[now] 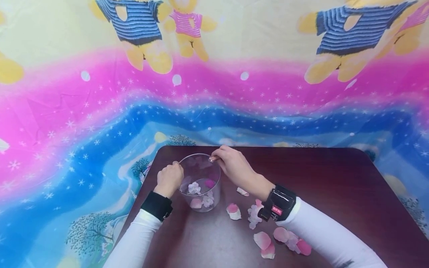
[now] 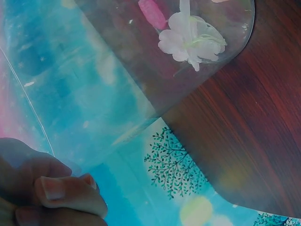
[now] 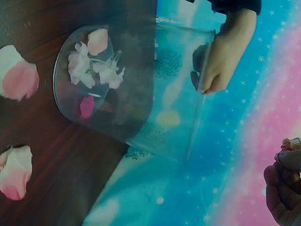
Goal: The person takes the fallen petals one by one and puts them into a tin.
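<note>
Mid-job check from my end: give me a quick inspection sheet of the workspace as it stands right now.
Surface: dark wooden table, rounded corners.
Job's things: clear glass cup upright near the table's left edge, with white blossoms and pink petals inside.
Clutter: loose pink and white petals scattered on the table right of the cup.
Hands: left hand grips the cup's left rim; right hand pinches something small at the far rim, too small to identify.
Cables: nothing seen.
Surroundings: bright cartoon-bear cloth hangs behind and spreads under the table; black wrist bands on both white sleeves.
</note>
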Available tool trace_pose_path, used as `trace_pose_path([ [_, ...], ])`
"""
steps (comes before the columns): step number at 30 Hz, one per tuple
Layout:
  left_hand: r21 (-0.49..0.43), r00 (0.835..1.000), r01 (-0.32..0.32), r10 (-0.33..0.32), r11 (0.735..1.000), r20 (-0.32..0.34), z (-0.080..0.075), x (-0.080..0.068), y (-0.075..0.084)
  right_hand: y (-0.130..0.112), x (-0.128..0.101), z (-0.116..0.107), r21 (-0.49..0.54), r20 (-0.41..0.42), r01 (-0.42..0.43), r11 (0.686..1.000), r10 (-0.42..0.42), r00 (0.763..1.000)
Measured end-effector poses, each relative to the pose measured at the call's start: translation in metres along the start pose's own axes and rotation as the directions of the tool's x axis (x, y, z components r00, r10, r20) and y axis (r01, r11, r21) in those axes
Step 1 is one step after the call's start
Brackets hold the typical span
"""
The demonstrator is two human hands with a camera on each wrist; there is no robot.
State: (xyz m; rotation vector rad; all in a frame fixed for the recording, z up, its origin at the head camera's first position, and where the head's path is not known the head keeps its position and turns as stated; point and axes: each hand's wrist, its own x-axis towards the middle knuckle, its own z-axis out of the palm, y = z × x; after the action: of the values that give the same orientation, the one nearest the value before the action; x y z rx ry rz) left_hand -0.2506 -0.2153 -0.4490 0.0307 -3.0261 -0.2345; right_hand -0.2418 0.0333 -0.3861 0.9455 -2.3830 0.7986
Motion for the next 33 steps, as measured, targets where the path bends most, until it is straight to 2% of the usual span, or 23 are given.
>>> trace_pose_path([
  [7, -0.003, 1.0, -0.005, 0.005, 1.0, -0.006, -0.001, 0.0, 0.001, 0.002, -0.003, 0.022, 0.007, 0.046, -0.029, 1.0, 0.029, 0.999],
  [9, -0.004, 1.0, -0.008, 0.008, 1.0, -0.012, -0.001, 0.0, 0.001, 0.002, -0.004, 0.028, 0.002, 0.096, -0.026, 1.0, 0.026, 0.995],
  [10, -0.004, 1.0, -0.007, 0.007, 1.0, -0.016, -0.001, 0.0, 0.0, 0.002, -0.004, 0.03, -0.015, 0.148, -0.029, 0.999, 0.031, 0.989],
  [12, -0.006, 1.0, -0.006, 0.006, 1.0, -0.019, 0.0, 0.0, 0.0, 0.003, -0.007, 0.032, -0.059, 0.293, -0.036, 0.998, 0.052, 0.955],
  [15, -0.008, 1.0, -0.005, 0.005, 1.0, -0.017, 0.001, -0.001, 0.0, 0.003, -0.013, 0.034, -0.133, 0.507, -0.033, 0.991, 0.097, 0.857],
  [16, -0.009, 1.0, -0.006, 0.006, 1.0, -0.019, 0.002, -0.001, 0.0, 0.003, -0.016, 0.033, -0.151, 0.552, -0.041, 0.988, 0.119, 0.825],
  [18, -0.009, 1.0, -0.01, 0.01, 1.0, -0.024, 0.002, -0.001, 0.0, 0.003, -0.019, 0.032, -0.158, 0.589, -0.053, 0.986, 0.137, 0.796],
  [23, -0.003, 0.999, -0.017, 0.017, 1.0, -0.049, 0.001, -0.001, -0.001, 0.006, -0.021, 0.031, -0.163, 0.587, -0.054, 0.985, 0.141, 0.797],
  [33, 0.004, 0.999, -0.012, 0.013, 1.0, -0.04, 0.002, -0.001, -0.002, 0.009, -0.021, 0.025, -0.168, 0.568, -0.049, 0.985, 0.137, 0.811],
])
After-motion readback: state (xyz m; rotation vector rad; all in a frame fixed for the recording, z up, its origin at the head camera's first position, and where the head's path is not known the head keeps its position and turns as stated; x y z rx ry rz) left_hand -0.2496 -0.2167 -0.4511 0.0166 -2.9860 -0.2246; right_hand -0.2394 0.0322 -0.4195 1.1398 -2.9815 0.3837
